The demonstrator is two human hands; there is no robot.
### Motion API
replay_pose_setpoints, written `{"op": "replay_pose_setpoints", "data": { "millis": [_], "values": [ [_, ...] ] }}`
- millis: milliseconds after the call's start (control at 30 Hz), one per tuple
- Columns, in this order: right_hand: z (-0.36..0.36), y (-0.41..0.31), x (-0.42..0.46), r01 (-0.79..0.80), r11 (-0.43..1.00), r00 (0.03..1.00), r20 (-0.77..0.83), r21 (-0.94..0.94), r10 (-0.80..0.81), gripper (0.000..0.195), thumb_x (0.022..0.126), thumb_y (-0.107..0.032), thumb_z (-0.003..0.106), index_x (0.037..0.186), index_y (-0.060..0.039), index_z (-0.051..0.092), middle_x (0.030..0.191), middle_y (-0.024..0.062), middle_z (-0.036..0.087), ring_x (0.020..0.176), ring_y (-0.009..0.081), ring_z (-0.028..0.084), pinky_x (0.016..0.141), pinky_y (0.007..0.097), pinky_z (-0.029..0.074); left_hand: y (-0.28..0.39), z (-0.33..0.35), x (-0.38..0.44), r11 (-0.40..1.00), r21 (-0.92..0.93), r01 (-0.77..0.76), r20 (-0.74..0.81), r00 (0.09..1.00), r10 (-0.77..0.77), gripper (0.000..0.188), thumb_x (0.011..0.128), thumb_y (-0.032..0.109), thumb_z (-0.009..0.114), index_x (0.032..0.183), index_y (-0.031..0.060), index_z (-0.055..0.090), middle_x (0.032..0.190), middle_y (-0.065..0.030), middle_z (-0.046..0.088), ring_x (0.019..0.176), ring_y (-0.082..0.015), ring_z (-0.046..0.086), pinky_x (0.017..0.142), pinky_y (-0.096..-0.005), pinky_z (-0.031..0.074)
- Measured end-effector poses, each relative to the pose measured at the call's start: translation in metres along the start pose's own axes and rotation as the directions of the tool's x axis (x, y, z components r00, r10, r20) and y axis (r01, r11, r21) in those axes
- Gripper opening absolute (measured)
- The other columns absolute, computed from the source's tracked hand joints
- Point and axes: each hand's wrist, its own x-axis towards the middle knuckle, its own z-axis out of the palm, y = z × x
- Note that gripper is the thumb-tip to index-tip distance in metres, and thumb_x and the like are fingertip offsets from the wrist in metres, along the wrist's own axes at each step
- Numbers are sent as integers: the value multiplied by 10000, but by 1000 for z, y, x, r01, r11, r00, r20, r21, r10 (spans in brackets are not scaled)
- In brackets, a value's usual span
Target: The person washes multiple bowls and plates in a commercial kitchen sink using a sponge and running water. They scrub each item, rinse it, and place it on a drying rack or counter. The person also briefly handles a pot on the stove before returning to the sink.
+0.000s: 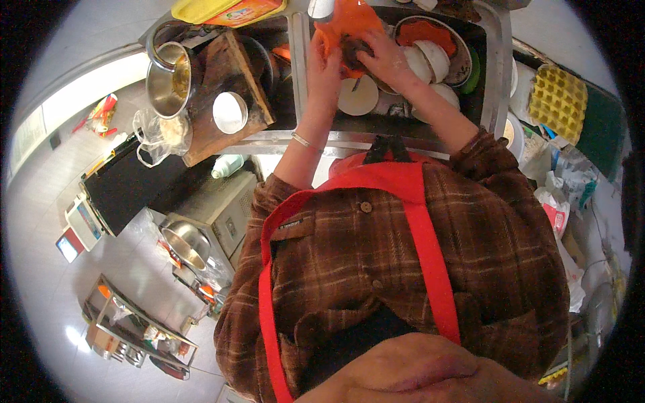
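Note:
Over the right basin of a metal double sink (301, 75), my left hand (324, 63) is closed on the side of an orange plastic bag (355, 17). My right hand (383, 55) grips a dark object (354, 50) at the bag's lower part; what the object is I cannot tell. A white cap or tap end (321, 9) is at the bag's top left. Below the hands lies a pale round bowl (359, 95). White bowls (434, 60) lean together at the right, beside a large metal basin (461, 70) with orange-red stuff in it.
At the left, a wooden board (216, 146) bears a white bowl (230, 113), next to a steel pot (169, 95) and a clear plastic bag (164, 133). A yellow container (232, 11) stands behind the sink. A yellow egg tray (558, 103) lies at the right.

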Motion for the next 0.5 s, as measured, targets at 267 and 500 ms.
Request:
{"op": "replay_pose_setpoints", "data": {
  "millis": [267,500],
  "values": [
    [-16,-55,9,-382,140,861,297,914,412,441,723,-332,588,1070,-76,500,1048,50,505,935,167,495,777,289,411,-24,-2,5,858,446,-255,129,967,221,612,782,160,546,1280,23,217,1154,-157,424,1028,-256,449,854,-310,378],
    [-12,-35,12,-375,360,866,184,854,466,536,654,-217,689,1102,-45,450,944,52,544,875,169,520,725,308,437,10,10,0,537,761,-364,257,929,266,687,731,196,604,1270,10,221,1204,-176,376,1087,-287,410,872,-344,374]
  ]
}}
